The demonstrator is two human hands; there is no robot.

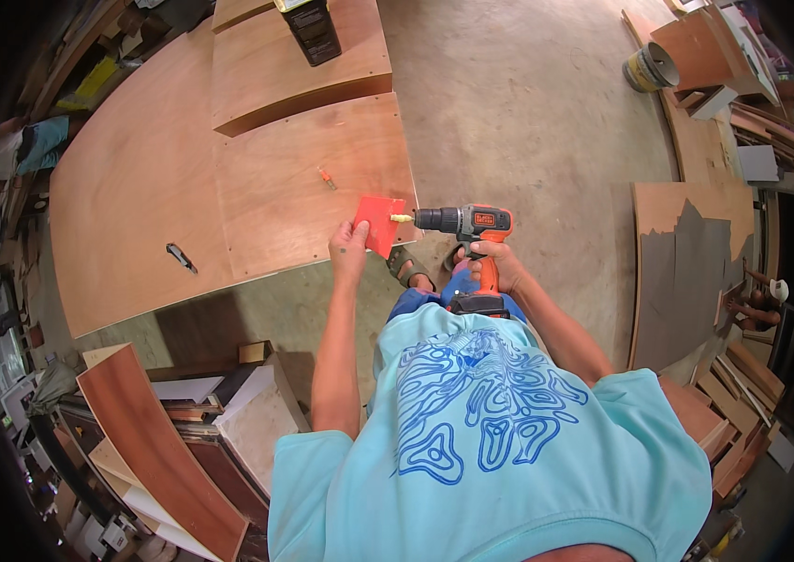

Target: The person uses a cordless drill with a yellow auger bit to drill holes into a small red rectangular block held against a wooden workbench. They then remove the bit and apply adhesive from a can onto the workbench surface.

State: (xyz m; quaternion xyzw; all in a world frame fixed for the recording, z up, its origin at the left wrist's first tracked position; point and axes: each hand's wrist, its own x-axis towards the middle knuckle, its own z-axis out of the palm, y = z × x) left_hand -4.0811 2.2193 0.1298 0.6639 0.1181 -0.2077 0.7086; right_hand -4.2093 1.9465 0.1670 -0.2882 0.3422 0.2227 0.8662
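Pinched in my left hand (348,249) is a flat red sheet (376,226), raised by the front right corner of the wooden table. My right hand (498,266) is closed round the handle of an orange and black cordless drill (464,220), which points left. A pale yellowish piece (402,218) sits at the drill's nose and overlaps the sheet's right edge; whether they touch I cannot tell. On the table lie a small orange-handled tool (327,178) and, further left, a utility knife (181,258).
The wooden table (144,197) spreads across the upper left, with a raised wooden panel (294,80) bearing a black can (315,39). Boards (163,454) stand at lower left. To the right are a bucket (650,68) and a dark-coated panel (692,281) on the concrete floor (528,122).
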